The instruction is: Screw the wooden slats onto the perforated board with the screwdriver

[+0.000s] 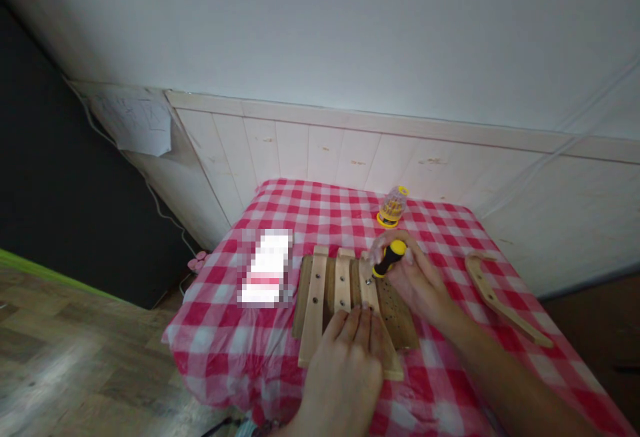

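My right hand (415, 280) is closed around a screwdriver (387, 262) with a black and yellow handle. The tool tilts down toward a screw (369, 281) in the upper part of the rightmost pale wooden strip (367, 270). My left hand (350, 353) lies palm down across the lower parts of the strips, fingers extended and pressing on the wood, hiding part of them. Two more strips, a left one (315, 320) and a middle one (343, 270), each show two dark screws. All three rest over a darker wooden board (397, 313).
A clear bit case (393, 207) with yellow ends stands behind the board. One loose curved wooden piece (505, 307) lies at the right. Left of the board is a blurred white rectangle (267, 267). A checked red and white cloth (225, 357) covers the table, against a panelled wall (320, 150).
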Motion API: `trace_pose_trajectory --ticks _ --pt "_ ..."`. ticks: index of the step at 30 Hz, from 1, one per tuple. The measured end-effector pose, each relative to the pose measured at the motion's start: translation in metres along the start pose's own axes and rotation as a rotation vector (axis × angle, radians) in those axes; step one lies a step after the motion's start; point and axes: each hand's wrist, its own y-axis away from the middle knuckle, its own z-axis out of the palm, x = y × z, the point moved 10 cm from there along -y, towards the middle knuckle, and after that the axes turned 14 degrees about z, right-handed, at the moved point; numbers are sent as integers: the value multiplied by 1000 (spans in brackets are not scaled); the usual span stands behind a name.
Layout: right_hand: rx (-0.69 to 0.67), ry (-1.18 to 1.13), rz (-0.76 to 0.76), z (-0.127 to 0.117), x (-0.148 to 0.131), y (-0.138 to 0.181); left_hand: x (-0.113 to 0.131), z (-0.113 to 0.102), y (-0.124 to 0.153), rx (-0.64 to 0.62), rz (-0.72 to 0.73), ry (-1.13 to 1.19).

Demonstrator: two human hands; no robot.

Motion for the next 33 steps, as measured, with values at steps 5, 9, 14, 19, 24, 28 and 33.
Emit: trace_pose_trajectory --ticks 5,9,14,19,24,28,33 --pt "-68 46 -107 9 -9 4 2 6 -3 -72 24 0" --pt "29 12 -92 3 -6 2 2 8 -2 -92 34 2" --pt "51 -103 14 -1 4 1 2 14 0 -139 41 23" --pt "29 9 -5 1 6 4 0 10 -1 -114 23 27" --pt "57 -18 -37 -1 5 3 1 10 -1 -109 31 30" --pt "120 -74 -23 -2 2 2 0 13 -1 -131 21 35" --pt "67 -112 53 5 10 0 1 15 -3 -145 37 34"
